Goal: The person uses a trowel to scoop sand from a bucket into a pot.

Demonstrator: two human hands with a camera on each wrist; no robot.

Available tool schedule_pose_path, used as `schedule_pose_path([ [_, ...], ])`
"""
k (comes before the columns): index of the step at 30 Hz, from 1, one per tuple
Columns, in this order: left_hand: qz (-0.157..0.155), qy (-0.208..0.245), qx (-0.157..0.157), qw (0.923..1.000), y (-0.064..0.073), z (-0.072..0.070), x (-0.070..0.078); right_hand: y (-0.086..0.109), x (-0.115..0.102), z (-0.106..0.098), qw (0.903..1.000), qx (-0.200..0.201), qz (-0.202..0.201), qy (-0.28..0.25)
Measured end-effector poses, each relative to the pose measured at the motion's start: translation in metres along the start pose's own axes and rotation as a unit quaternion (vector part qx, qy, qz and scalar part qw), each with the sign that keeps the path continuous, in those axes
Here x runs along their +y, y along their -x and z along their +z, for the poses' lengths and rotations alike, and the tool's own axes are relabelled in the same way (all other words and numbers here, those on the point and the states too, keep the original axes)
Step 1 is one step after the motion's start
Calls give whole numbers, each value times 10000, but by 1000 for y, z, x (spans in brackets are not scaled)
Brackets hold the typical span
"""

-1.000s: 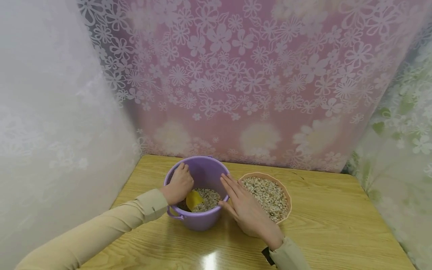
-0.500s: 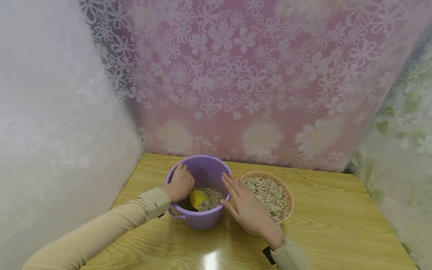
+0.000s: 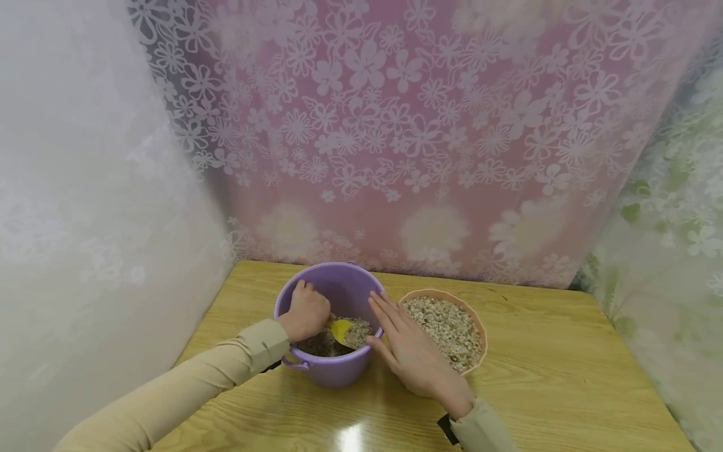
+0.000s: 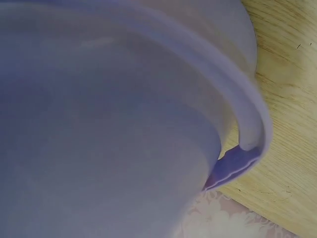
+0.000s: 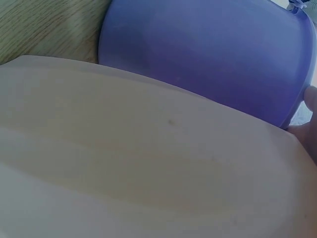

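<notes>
A purple bucket (image 3: pixel 333 375) stands on the table, with small mixed grains or gravel (image 3: pixel 323 344) in its bottom. My left hand (image 3: pixel 307 312) reaches inside with curled fingers and grips a yellow scoop (image 3: pixel 341 330). The scoop's handle is hidden by the hand, and its bowl lies at the grains. My right hand (image 3: pixel 415 355) has its fingers straight and rests against the bucket's right rim. In the right wrist view, fingertips (image 5: pixel 311 101) touch the bucket's edge. Only the bucket's wall and rim (image 4: pixel 218 69) fill the left wrist view.
A round peach-coloured basin (image 3: pixel 482 336) full of similar pale grains stands right of the bucket, partly behind my right hand. The wooden table (image 3: pixel 553 376) ends at a pink floral curtain (image 3: pixel 395 157). A white sheet (image 3: pixel 101 188) hangs on the left.
Inside the bucket, my left hand has shifted a little right, sliding the yellow scoop rightward through the grains. My right hand stays at the rim.
</notes>
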State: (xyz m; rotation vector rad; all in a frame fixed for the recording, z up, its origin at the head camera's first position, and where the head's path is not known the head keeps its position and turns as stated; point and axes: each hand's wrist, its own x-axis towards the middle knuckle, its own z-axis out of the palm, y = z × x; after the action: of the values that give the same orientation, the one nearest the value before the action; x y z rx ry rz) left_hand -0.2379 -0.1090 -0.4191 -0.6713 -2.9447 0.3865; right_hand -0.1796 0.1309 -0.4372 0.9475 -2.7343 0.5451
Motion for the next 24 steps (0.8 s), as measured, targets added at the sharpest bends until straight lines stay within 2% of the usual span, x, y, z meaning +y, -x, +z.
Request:
schedule_pose_path([
  [5,-89,210,2,9997,4,-4,-4,0,-1,-1,10000,2,-6,-36],
  [9,-190,295,-124,9993,8,-12,-7,2,0,-2,10000,-16,28,-26],
  [16,-516,634,204,9964,18,-26,-14,2,-1,-3,10000,-41,-28,78],
  [24,-767,797,291,9934,29,-34,-21,3,-1,-2,10000,32,-32,39],
])
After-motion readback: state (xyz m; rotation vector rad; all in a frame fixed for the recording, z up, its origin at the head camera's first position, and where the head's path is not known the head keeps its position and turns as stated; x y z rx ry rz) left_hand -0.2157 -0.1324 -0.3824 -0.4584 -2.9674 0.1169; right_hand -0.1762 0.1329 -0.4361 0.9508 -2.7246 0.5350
